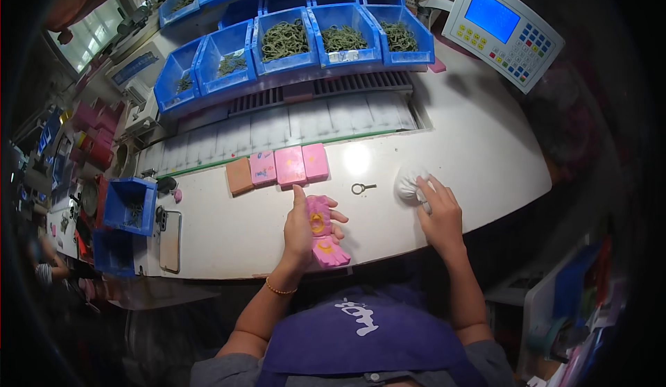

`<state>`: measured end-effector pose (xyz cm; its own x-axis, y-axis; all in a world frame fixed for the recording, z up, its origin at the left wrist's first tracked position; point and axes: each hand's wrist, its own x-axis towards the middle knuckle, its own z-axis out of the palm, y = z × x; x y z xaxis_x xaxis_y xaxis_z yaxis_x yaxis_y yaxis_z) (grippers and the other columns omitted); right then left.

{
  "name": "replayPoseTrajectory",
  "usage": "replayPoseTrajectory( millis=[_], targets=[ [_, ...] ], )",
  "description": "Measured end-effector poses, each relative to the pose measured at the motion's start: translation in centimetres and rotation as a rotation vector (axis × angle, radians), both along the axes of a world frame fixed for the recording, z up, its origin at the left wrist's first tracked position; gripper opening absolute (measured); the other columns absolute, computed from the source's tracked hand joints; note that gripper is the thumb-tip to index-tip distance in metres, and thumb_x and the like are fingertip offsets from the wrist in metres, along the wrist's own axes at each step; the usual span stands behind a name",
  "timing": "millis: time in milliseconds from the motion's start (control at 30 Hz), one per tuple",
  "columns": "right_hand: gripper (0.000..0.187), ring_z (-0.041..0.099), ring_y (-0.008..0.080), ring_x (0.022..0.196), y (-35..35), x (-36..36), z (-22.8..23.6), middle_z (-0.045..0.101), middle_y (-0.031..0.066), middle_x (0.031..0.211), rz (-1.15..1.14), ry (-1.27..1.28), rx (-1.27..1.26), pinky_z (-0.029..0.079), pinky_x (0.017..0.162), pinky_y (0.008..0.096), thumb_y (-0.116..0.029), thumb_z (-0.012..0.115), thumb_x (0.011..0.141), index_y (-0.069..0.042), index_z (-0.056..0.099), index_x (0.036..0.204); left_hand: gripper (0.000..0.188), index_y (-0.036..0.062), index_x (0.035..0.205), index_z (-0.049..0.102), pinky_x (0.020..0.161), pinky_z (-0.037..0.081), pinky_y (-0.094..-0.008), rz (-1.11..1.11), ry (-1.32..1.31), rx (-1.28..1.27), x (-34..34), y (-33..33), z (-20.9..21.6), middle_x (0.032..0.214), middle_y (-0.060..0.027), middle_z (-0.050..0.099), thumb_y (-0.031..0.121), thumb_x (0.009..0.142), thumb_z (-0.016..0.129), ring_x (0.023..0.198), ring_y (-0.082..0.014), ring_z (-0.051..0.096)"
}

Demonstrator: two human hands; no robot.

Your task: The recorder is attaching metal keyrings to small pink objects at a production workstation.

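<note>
My left hand (298, 231) holds a pink rubber mould (318, 213), folded open into two halves with yellow ring-shaped marks inside. Its lower half hangs toward the table's front edge. The thumb points up along one side, and the fingertips show past the other. My right hand (442, 215) has its fingers closed on a gathered white cloth bag (411, 183) resting on the white table. Between the hands, but farther back, lies a small dark ring with a short stem (359, 188). Behind my left hand stand pink blocks (290, 165) and a brown block (240, 175) in a row.
Blue bins (284, 36) with green ring-shaped pieces stand at the back, above a slotted vent (333, 85). A control panel with a blue screen (503, 29) is at the back right. A phone (171, 241) and another blue bin (130, 206) sit at the left.
</note>
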<state>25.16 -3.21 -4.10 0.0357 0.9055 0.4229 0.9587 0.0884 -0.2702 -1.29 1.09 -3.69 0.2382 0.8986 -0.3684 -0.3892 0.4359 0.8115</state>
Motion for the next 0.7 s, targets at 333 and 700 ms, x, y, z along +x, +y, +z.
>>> replayPoseTrajectory(
  millis=[333, 700],
  targets=[
    [0.045, 0.052, 0.0185, 0.067, 0.9, -5.6, 2.1, 0.065, -0.0021, 0.131, 0.919, 0.065, 0.139, 0.048, 0.063, 0.0289, -0.003, 0.068, 0.070, -0.013, 0.072, 0.113, 0.076, -0.0005, 0.104, 0.063, 0.050, 0.054, -0.0324, 0.024, 0.037, -0.112, 1.5, 0.2, -1.4, 0.083, -0.0139, 0.066, 0.065, 0.101, 0.024, 0.054, -0.0221, 0.064],
    [0.052, 0.058, 0.0250, 0.067, 0.1, -6.0, 2.1, 0.067, 0.0097, 0.125, 0.761, 0.344, 0.123, 0.051, 0.064, 0.0317, 0.004, 0.066, 0.064, -0.009, 0.071, 0.114, 0.072, -0.0009, 0.092, 0.062, 0.043, 0.050, -0.0271, -0.159, 0.104, 0.083, 0.7, -1.0, -0.4, 0.067, -0.0117, 0.062, 0.059, 0.103, 0.023, 0.049, -0.0185, 0.061]
  ],
)
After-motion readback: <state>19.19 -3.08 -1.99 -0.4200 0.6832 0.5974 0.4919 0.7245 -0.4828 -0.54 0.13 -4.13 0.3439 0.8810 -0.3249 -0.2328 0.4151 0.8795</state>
